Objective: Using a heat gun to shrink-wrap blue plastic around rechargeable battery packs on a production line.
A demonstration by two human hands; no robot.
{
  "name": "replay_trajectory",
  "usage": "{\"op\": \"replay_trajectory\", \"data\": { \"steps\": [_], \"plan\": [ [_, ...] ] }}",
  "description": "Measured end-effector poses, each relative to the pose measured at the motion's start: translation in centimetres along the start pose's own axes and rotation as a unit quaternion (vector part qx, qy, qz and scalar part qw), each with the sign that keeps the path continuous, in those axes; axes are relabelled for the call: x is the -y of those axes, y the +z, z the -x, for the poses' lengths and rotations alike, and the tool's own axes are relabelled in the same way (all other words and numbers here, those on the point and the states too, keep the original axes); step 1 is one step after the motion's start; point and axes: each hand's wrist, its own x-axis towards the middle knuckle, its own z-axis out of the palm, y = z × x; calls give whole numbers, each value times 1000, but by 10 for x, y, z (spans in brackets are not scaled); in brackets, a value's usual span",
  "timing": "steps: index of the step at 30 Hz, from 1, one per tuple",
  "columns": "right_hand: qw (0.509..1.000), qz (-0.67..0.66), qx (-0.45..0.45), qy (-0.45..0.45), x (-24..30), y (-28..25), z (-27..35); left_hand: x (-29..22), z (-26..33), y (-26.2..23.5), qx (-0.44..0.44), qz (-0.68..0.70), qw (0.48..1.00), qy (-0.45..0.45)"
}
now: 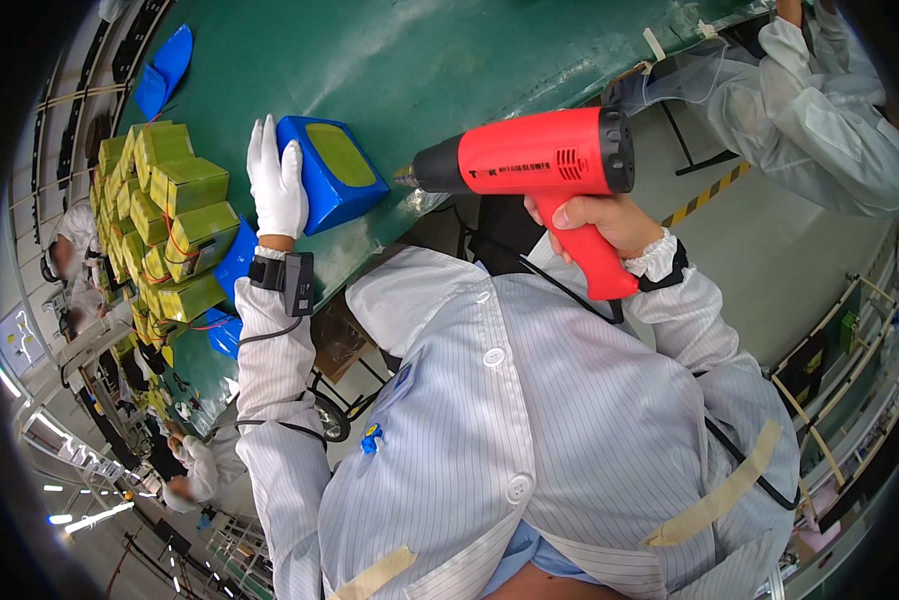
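Left hand [276, 180], white cloth glove, lies flat and open against the side of a blue wrapped block [331, 172] with a yellow-green face, glossy film, on the green desk [419, 60]. Right hand [609, 222], bare, grip closed around the handle of a red plastic heat gun [539, 160]; metal nozzle just beside the block. Stacked yellow-green blocks [169, 220] left of the glove.

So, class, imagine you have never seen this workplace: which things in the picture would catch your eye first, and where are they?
First the red heat gun, gripped in the bare right hand at centre, its nozzle aimed at a blue-wrapped block on the green table. The white-gloved left hand steadies that block. Further left stands a stack of yellow-green blocks with red wires.
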Motion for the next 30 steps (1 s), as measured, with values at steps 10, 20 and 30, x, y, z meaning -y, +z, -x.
{"op": "replay_trajectory", "data": {
  "steps": [10, 20, 30],
  "plan": [
    [998, 6, 14, -67, 4, 9, -18, 1, 0, 0, 2, -2, 1000, 2],
    [995, 14, 29, -94, 18, 18, -55, 0, 0, 0, 4, 1, 1000, 4],
    [992, 23, 55, -116, 32, 33, -55, 5, 1, 2, -8, 25, 1000, 9]
  ]
}}
